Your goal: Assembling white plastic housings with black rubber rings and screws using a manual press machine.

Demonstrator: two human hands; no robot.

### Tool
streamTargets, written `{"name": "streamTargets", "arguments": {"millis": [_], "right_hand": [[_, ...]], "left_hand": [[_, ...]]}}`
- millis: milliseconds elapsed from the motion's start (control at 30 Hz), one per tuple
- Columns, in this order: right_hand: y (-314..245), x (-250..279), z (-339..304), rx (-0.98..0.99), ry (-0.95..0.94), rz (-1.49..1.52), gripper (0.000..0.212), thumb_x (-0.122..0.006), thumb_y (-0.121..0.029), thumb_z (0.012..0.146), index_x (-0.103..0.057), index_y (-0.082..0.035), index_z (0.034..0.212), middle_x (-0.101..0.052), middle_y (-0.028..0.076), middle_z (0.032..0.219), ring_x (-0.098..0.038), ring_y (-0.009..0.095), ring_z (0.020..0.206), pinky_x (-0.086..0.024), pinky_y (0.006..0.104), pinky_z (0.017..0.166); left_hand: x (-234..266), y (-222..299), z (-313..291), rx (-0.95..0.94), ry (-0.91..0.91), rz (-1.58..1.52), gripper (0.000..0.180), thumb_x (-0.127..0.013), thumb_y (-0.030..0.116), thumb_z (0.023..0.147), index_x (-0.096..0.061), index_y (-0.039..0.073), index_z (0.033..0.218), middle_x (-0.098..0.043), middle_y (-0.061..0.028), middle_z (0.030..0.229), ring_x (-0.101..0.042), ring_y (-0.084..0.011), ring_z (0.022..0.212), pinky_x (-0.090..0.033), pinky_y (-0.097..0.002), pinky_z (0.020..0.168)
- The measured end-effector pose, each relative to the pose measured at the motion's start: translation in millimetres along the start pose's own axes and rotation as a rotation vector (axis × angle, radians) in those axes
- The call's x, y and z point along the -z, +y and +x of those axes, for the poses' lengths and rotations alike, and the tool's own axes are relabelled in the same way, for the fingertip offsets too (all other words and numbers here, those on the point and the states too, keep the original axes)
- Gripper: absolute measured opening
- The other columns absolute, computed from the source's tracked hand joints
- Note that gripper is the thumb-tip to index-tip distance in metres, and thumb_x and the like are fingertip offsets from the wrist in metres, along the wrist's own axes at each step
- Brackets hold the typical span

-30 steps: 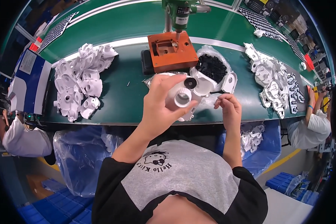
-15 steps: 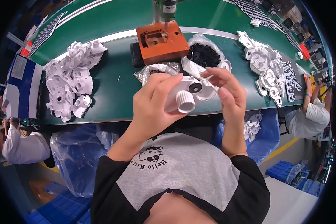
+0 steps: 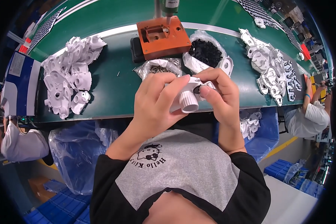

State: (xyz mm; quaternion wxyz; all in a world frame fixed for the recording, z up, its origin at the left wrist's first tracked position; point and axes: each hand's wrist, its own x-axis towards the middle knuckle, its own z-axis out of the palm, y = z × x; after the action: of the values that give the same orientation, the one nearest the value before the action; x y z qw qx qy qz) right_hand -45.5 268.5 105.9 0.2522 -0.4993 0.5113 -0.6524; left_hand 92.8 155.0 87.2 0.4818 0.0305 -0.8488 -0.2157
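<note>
Just in front of my chest, over the bench's near edge, I hold a white plastic housing point(image 3: 188, 102) with a ribbed round tube that points down toward me. My left hand point(image 3: 150, 98) is closed around its left side, thumb below and fingers on top. My right hand point(image 3: 226, 98) grips the right end, its fingers behind the part. The right thumb presses on or beside a small round black insert point(image 3: 196, 90) next to the tube; the thumb covers part of it.
Beyond my hands stand an orange fixture block point(image 3: 164, 51) under a green screwdriver point(image 3: 170, 4), a bag of screws point(image 3: 158, 69) and a bag of black parts point(image 3: 207, 52). White housings lie heaped at left point(image 3: 59, 84) and right point(image 3: 267, 63). Co-workers sit at both sides.
My right hand has moved left and closed on the housing; before, it was spread at the right end. Its thumb now partly hides the black insert, which was exposed.
</note>
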Motion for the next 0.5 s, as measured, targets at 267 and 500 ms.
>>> {"name": "streamTargets", "arguments": {"millis": [267, 500], "right_hand": [[37.8, -2.2, 16.3, -0.225, 0.119, 0.027, 0.011, -0.056, -0.011, 0.088, -0.058, 0.0, 0.089, -0.057, 0.001, 0.073, -0.051, 0.005, 0.066, -0.04, 0.0185, 0.058], [90.5, -1.3, 76.6, -0.453, 0.24, 0.317, 0.021, -0.053, -0.015, 0.09, -0.054, 0.003, 0.099, -0.058, 0.011, 0.091, -0.06, 0.016, 0.075, -0.056, 0.0297, 0.058]], "left_hand": [[-3.0, -11.7, -1.2, 0.224, -0.125, 0.153, 0.073, -0.079, 0.019, 0.059, -0.046, 0.007, 0.122, -0.054, -0.0103, 0.109, -0.051, -0.028, 0.098, -0.035, -0.039, 0.085], [-20.1, -65.6, 8.0, 0.148, -0.181, 0.365, 0.063, -0.076, 0.028, 0.069, -0.044, 0.007, 0.119, -0.047, -0.0128, 0.125, -0.039, -0.0365, 0.121, -0.031, -0.0474, 0.095]]}}
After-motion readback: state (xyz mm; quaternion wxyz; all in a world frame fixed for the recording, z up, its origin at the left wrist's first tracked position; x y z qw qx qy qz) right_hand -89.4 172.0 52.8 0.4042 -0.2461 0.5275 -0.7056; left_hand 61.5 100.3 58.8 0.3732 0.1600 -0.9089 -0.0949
